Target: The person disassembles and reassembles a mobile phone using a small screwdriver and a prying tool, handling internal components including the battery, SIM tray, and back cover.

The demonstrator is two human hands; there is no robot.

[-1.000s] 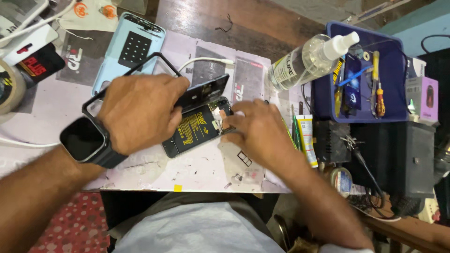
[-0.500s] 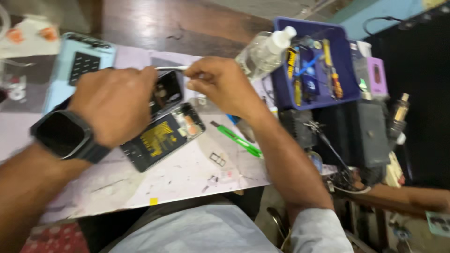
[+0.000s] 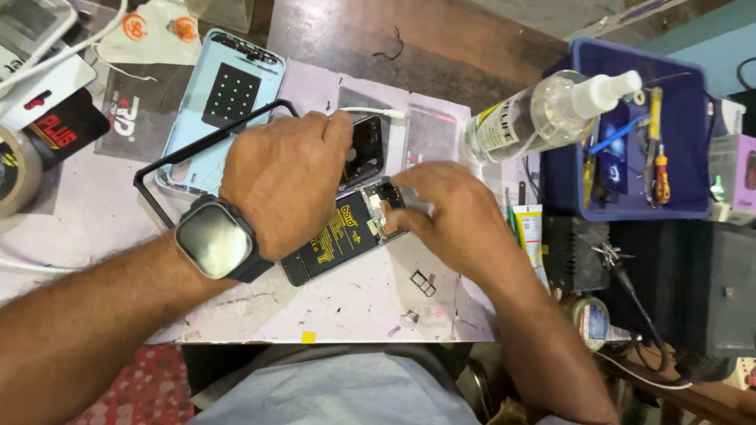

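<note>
With the pale blue back cover [image 3: 224, 102] already off at upper left, my left hand [image 3: 279, 185] clamps the opened phone [image 3: 339, 240] at frame centre while my right hand [image 3: 453, 216], fingers pinched together, works its exposed top, battery not yet out.

Clear spray bottle [image 3: 543, 118], white label, lies against blue tray [image 3: 693, 206]; small yellow-white tube [image 3: 529, 228] just left of tray; dark smartwatch screen [image 3: 209, 240] well left.

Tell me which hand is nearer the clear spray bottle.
Right. The right hand lies just below-left of the spray bottle; the left hand sits farther left, over the opened phone.
</note>
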